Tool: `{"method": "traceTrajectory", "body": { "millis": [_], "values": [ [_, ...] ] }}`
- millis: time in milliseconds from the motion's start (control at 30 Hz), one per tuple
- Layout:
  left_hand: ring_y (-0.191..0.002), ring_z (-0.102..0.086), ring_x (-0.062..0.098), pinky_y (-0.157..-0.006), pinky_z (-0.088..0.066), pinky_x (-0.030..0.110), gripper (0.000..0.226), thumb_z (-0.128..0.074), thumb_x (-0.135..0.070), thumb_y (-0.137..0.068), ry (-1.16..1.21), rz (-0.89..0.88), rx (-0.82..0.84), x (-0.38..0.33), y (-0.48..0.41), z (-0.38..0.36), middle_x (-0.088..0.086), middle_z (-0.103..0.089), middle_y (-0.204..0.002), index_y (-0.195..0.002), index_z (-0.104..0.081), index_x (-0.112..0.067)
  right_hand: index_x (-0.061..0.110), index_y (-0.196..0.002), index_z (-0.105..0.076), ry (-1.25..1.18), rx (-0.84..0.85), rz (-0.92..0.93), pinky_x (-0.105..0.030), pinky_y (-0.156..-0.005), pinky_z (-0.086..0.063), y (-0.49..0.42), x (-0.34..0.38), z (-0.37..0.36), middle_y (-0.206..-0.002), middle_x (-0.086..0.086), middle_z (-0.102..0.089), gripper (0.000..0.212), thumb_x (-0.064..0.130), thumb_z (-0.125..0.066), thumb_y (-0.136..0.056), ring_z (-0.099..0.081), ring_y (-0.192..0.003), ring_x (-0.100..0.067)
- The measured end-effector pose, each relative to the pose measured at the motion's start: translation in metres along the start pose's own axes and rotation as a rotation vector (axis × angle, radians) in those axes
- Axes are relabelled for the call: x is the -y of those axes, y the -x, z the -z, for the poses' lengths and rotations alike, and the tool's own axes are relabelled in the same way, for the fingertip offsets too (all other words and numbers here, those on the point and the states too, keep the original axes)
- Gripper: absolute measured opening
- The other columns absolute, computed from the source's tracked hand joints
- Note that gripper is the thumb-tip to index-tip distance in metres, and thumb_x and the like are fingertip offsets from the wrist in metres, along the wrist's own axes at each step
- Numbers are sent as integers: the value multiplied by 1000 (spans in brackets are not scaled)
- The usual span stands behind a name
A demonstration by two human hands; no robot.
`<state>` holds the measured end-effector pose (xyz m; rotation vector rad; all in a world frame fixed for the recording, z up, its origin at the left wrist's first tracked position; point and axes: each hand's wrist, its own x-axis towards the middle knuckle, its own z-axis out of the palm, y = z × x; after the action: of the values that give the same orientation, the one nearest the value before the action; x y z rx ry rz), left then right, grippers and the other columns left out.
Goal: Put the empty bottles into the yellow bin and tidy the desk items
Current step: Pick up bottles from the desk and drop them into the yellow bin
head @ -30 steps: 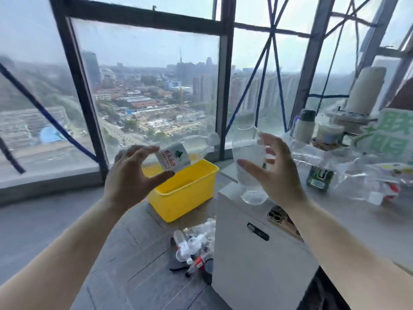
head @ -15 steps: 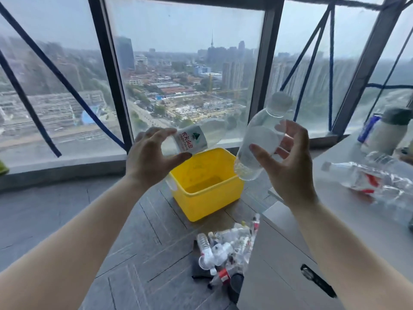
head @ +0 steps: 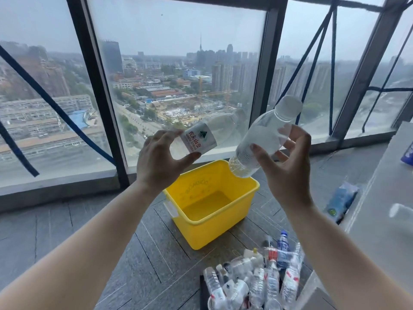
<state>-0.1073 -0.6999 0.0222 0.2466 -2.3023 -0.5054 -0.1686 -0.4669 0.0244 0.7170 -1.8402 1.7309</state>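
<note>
My left hand (head: 161, 159) grips a clear bottle with a white label (head: 202, 138), held on its side above the back left of the yellow bin (head: 201, 227). My right hand (head: 286, 162) holds a second clear bottle (head: 263, 139) with no label, tilted with its white cap up and its base just over the bin's back rim. The bin stands on the dark floor by the window and nothing lies inside it.
A heap of empty plastic bottles (head: 257, 280) lies on the floor in front of the bin. A grey desk (head: 384, 198) runs along the right edge, with a blue packet (head: 342, 200) beside it. Large windows with dark frames (head: 96, 86) close off the far side.
Both hands carried their bottles left, away from the desk, and now hold them over the bin. The view has turned left and down, bringing the bin to the middle.
</note>
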Motion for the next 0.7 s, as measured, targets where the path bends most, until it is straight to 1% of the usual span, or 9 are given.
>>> {"method": "traceTrajectory", "body": {
  "millis": [133,233,267,300,367,400,433,500,700],
  "values": [
    [-120,-47,24,-93,-39,37,68,-67,-58,-75,17,-3,1,19,-45,-27,4,-54,-132,-132,-52,-23,10,-127,-34,-21,-39,1,-32,-89,-55,-38,-27,-34,-135,-9,-43,70,34,-76,-76,-55,-118,-18],
    [-127,-42,26,-101,-35,41,71,-63,-58,-79,-6,-24,-8,24,-96,-53,4,-49,-140,-139,-45,-23,8,-129,-31,-16,-89,9,-31,-91,-54,-80,-51,-65,-137,-10,-40,69,29,-75,-80,-51,-121,-20],
    [-135,-34,28,-107,-29,45,75,-57,-59,-83,-66,-7,47,27,-115,-64,5,-38,-149,-145,-34,-24,9,-132,-28,7,-85,-6,-31,-93,-53,-97,-64,-76,-139,-10,-38,69,27,-73,-82,-49,-123,-21],
    [-143,-19,29,-114,-18,49,81,-49,-61,-87,-169,37,154,31,-134,-75,5,-18,-158,-151,-16,-25,11,-136,-24,36,-43,-69,-32,-97,-49,-115,-80,-87,-142,-9,-35,72,29,-70,-84,-46,-126,-23],
    [-145,16,27,-115,6,55,89,-36,-64,-90,-341,178,411,47,-157,-95,2,24,-157,-148,19,-26,18,-145,-8,99,165,-423,-39,-105,-37,-140,-113,-105,-150,-5,-24,85,40,-65,-86,-34,-135,-29],
    [-143,24,26,-114,11,55,90,-34,-65,-90,-351,228,490,57,-161,-104,2,32,-153,-146,25,-26,20,-148,0,166,264,-624,-42,-109,-31,-144,-130,-111,-155,-5,-16,93,45,-63,-85,-27,-139,-31],
    [-142,26,25,-114,13,54,90,-33,-66,-90,-333,239,537,67,-159,-111,1,34,-152,-145,26,-27,19,-150,6,244,320,-736,-45,-112,-26,-142,-143,-114,-158,-5,-8,97,46,-62,-86,-20,-142,-33],
    [-143,24,23,-114,14,52,87,-33,-65,-90,-319,191,603,85,-146,-119,-1,32,-153,-147,23,-30,14,-150,8,338,320,-742,-47,-113,-22,-131,-162,-115,-159,-9,-2,95,40,-60,-90,-12,-145,-32],
    [-146,15,21,-116,8,50,81,-37,-62,-92,-303,121,677,99,-121,-123,-2,17,-159,-151,9,-29,12,-149,-8,409,327,-729,-48,-103,-37,-103,-176,-110,-155,-13,-18,81,33,-60,-91,-27,-138,-36]
  ]
}}
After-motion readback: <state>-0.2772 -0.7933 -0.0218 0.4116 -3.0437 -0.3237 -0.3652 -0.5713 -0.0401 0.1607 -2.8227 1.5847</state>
